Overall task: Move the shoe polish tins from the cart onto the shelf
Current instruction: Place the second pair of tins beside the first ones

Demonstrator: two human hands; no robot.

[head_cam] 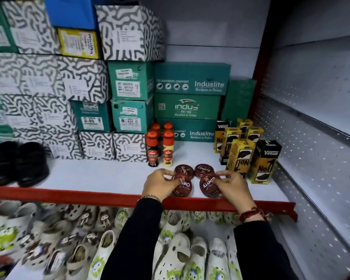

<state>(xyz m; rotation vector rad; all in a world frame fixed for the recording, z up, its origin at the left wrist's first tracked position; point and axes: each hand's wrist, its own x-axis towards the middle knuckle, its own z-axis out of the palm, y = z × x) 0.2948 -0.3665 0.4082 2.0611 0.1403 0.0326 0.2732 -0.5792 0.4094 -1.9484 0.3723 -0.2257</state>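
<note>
Several round dark-red polish tins marked "Cherry" lie flat on the white shelf [109, 174], close to its red front edge. My left hand [158, 184] grips the front left tin [183, 185] by its rim. The front right tin [207, 185] is held by the fingers of my right hand [233, 188]. Two more tins, a back left tin [183, 170] and a back right tin [204, 170], rest just behind them, touching. The cart is out of view.
Kiwi liquid polish bottles [160, 146] stand behind the tins. Yellow and black Venus boxes [249, 154] crowd the right. Stacked shoe boxes [89, 98] fill the back and left, black shoes [16, 162] sit at far left. White clogs [170, 249] fill the lower shelf.
</note>
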